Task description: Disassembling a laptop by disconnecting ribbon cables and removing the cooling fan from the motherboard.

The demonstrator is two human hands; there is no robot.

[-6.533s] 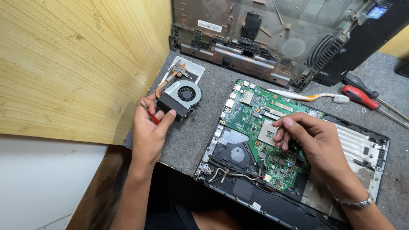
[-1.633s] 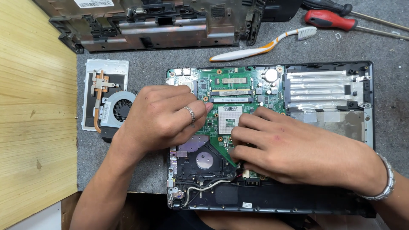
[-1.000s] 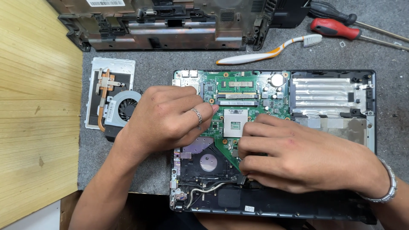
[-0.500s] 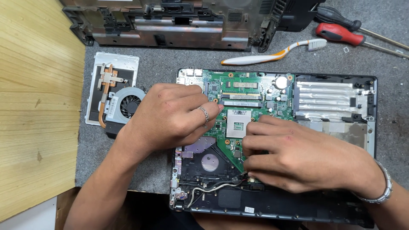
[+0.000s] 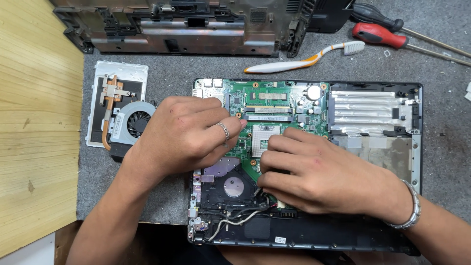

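An opened laptop base [image 5: 417, 147] lies on a grey mat with its green motherboard [image 5: 274, 100] exposed. My left hand [image 5: 184, 132], a ring on one finger, rests on the board's left part. Its fingers are bent and the fingertips press down just left of the square processor socket [image 5: 262, 135]. My right hand [image 5: 314, 174], a metal bracelet at its wrist, lies below the socket. Its fingers curl over the board's edge by the round fan cavity [image 5: 234, 186]. The two hands almost touch. Anything under the palms is hidden.
A fan with a copper heat pipe [image 5: 130, 122] lies on a white panel [image 5: 120, 68] at the left. Farther back are a laptop shell [image 5: 196, 29], a toothbrush [image 5: 304, 61] and two screwdrivers [image 5: 392, 37]. A wooden surface [image 5: 34, 122] borders the mat on the left.
Earlier my left hand held the fan at the mat's left; the fan now lies on the white panel. Over the last second both hands stayed on the motherboard with only slight shifts.
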